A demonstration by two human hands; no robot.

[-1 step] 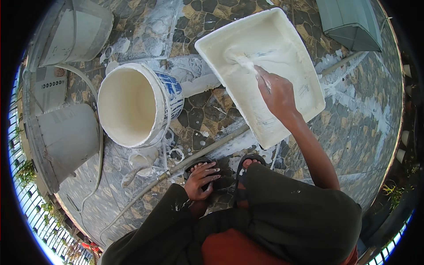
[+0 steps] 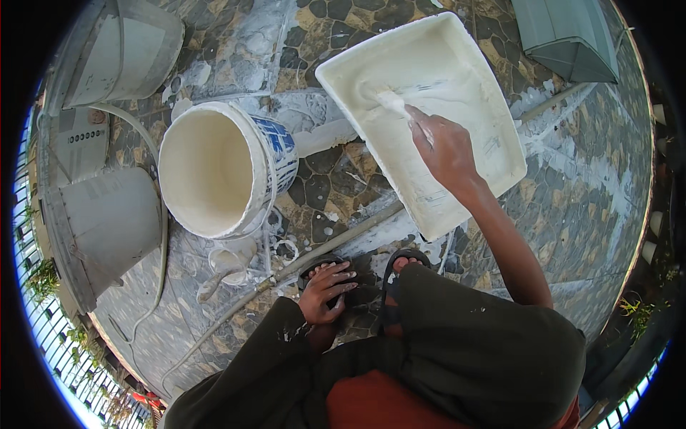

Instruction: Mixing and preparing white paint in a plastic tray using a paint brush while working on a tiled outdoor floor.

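**Brush in the paint tray, bucket on its side**

Your right hand (image 2: 444,146) is closed around a brush (image 2: 391,101), whose paint-coated head lies inside the white tray (image 2: 493,154), toward its upper left end. The handle is mostly hidden under your fingers, so only the white, loaded tip shows. The tray sits on the stone floor (image 2: 572,214) at a slant, its long side running from upper left to lower right, and its inside is smeared with white paint (streaks show around the brush tip).

Your left hand (image 2: 325,289) rests with fingers spread on your left foot, holding nothing. Both feet wear dark sandals (image 2: 391,282) just below the tray's near corner, and your knees in dark trousers fill the bottom of the view.

Left of the tray lies a bucket (image 2: 214,168) tipped on its side, its open mouth facing you, white inside, with a blue pattern on its outer wall. It is near the tray but apart from it. White paint is spilled on the floor between them and below the bucket.

A long pole (image 2: 343,239) runs across the floor from lower left, passing the bucket and reaching under the tray's near edge. Further left stand two grey tubs (image 2: 107,222), one above the other in the picture, and a grey-green container (image 2: 568,36) sits at the upper right.
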